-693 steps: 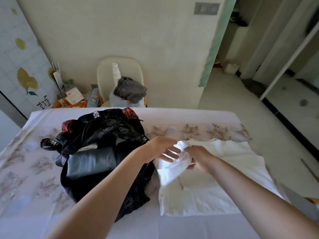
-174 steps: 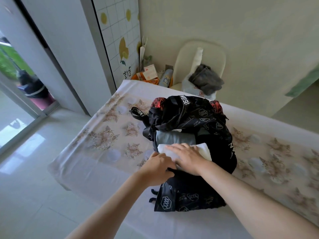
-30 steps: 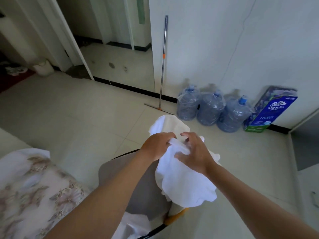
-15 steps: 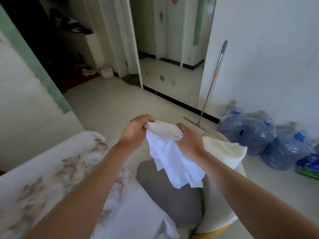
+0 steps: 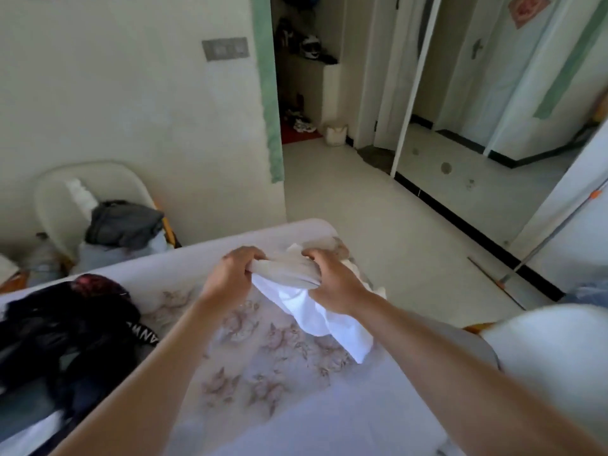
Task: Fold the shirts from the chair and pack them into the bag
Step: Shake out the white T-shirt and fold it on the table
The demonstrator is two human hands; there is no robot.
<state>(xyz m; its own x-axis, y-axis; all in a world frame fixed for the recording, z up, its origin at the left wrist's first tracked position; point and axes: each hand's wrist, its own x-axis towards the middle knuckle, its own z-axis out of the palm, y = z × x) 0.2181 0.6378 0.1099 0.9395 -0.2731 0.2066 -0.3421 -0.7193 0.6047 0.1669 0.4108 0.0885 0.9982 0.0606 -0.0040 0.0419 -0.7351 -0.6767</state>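
Over the floral table (image 5: pixel 263 373) both hands — left hand (image 5: pixel 232 278), right hand (image 5: pixel 332 284) — clench the white shirt (image 5: pixel 316 311), bunched between their fingers (image 5: pixel 250 255).

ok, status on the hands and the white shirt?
The left hand and right hand both grip the white shirt, bunched, over the table. Not yet folded. The black bag sits left; nothing between shirt and table.

Above the table covered in a pale floral cloth (image 5: pixel 263 373), the left hand (image 5: pixel 230 278) and the right hand (image 5: pixel 332 284) both grip a bunched white cotton shirt (image 5: pixel 316 311), its loose end drooping onto the cloth; a black printed fabric bag (image 5: pixel 65 340) lies open at the table's left end, well apart from the shirt
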